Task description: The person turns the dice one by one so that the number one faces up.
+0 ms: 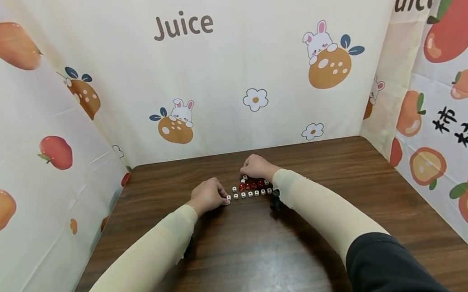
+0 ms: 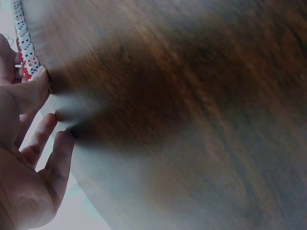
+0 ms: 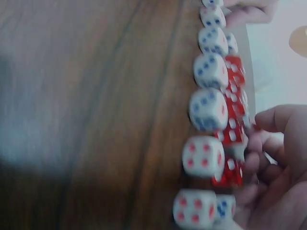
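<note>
Small white dice [image 1: 250,194] form a front row on the brown table, with red dice [image 1: 248,186] lined up behind them. At the row's left end my left hand [image 1: 210,195] pinches a white die [image 1: 228,197] between thumb and fingertips. My right hand [image 1: 258,166] reaches over the far side of the dice, its fingers curled. In the right wrist view, a bit of a red die shows between the thumb and fingertip of my right hand [image 3: 276,163]; most of it is hidden. Just below those fingertips sits another white die [image 1: 245,177].
Another white die [image 1: 234,189] lies left of the red ones, and one more [image 1: 266,182] at their right end. A dark object [image 1: 276,200] is at my right wrist, above the table [image 1: 241,254]. Printed cloth [image 1: 221,74] hangs behind the table.
</note>
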{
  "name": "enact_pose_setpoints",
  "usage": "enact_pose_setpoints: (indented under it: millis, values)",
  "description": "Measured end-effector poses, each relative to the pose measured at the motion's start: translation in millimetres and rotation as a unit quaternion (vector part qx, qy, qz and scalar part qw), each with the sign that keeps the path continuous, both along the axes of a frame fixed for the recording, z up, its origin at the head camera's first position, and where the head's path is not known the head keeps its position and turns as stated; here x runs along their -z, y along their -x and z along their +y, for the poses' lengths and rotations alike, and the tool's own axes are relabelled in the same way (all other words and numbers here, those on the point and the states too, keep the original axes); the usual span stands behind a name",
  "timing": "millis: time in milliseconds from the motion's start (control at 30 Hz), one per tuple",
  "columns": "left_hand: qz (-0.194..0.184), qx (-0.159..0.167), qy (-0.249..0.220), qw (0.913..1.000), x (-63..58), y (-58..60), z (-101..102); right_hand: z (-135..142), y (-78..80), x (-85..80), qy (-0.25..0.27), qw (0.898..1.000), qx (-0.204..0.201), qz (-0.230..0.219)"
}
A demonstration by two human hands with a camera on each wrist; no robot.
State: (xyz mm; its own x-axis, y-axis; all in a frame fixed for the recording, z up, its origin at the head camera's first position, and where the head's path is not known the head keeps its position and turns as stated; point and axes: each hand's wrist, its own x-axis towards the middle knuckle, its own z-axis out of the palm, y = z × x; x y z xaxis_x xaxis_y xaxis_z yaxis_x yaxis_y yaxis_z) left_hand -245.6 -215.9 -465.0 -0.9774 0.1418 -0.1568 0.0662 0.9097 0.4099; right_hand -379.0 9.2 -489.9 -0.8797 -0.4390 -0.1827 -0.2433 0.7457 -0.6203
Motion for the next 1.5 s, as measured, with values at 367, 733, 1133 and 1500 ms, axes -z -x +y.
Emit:
enact_pose_setpoints:
  millis: [367, 733, 1133, 1500]
  values:
    - [0.004, 0.001, 0.005, 1.0000, -2.1, -2.7, 2, 32, -1.0, -9.7, 0.035, 0.993, -0.109, -0.013]
    - [0.009, 0.005, 0.004, 0.9999, 0.7, -0.8, 2, 35, 2.2, -0.8, 0.042, 0.992, -0.114, -0.023]
    - [0.002, 0.000, 0.007, 1.0000, 0.3, 2.5, 2, 29, -2.1, -3.2, 0.036, 0.995, -0.089, -0.019]
    - [0.004, -0.003, 0.008, 1.0000, -0.5, -0.2, 4, 29, -6.9, -3.5, 0.038, 0.996, -0.082, -0.020]
